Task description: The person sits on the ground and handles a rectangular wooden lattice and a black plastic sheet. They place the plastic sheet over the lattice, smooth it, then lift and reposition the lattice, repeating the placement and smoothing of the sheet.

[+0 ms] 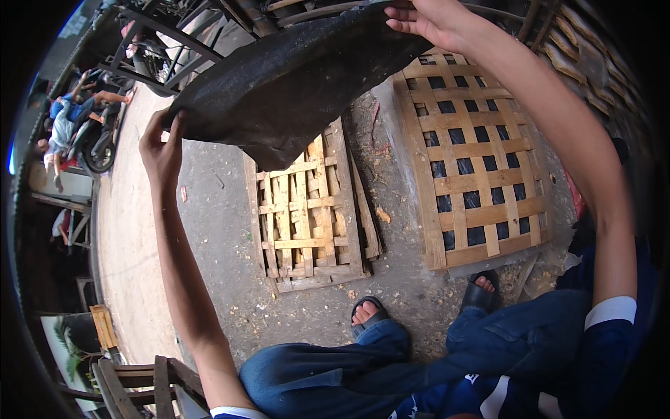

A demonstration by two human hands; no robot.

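A dark black sheet (279, 84), pliable and slightly shiny, hangs stretched between my raised hands. My left hand (164, 143) pinches its left corner between thumb and fingers. At the far right, my right hand (436, 24) grips the opposite corner; part of its grip is hidden behind the edge. The sheet's lower edge sags to a point over a stack of wooden lattice panels (345, 209), covering their far end. To the right lies a larger wooden lattice panel (467, 183), with black material showing through its gaps.
My sandalled feet (370, 314) are on the grey ground just nearer than the panels. A metal frame (164, 42) stands at the far left. Beyond the pale path are a motorbike (100, 150) and people. A wooden chair-like piece (132, 384) is at lower left.
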